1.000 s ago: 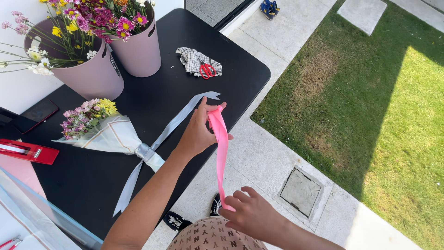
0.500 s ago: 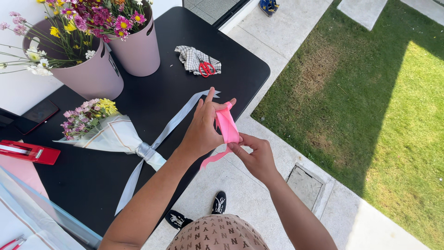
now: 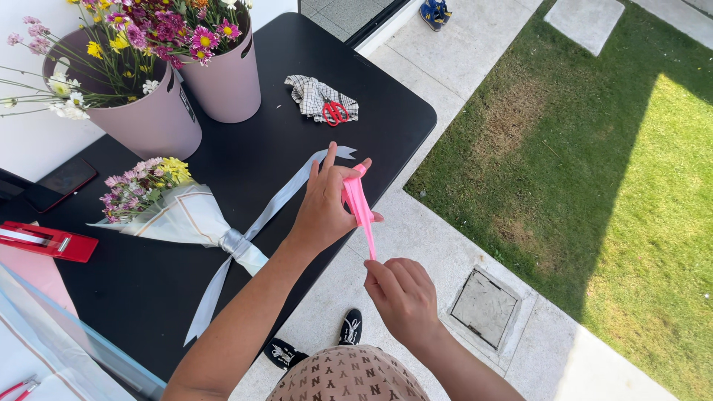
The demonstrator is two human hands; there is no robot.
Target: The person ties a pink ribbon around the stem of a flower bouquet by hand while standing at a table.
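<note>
Head view shows, in the middle of the frame, the left hand [image 3: 324, 204] raised over the edge of the black tabletop [image 3: 297, 59], its grip pinching the upper end of a pink ribbon [image 3: 359, 204] between thumb and fingers. The ribbon runs down to the right hand [image 3: 401, 297], lower in the frame, whose grip is pressed together on the lower end, so the ribbon is stretched between both hands. Just left of the left hand, a small bouquet [image 3: 160, 204] in pale wrapping lies on the tabletop, tied with a silver ribbon [image 3: 286, 197] whose long ends spread toward the middle and the lower left. In the upper left stand two mauve buckets [image 3: 226, 85] with mixed flowers. Near the upper middle, red scissors [image 3: 334, 113] lie on a checked cloth [image 3: 312, 93]. At the left edge there is a red tape dispenser [image 3: 44, 241], and above it a dark phone [image 3: 63, 178]. Right of the tabletop are pale paving and grass [image 3: 594, 148].
</note>
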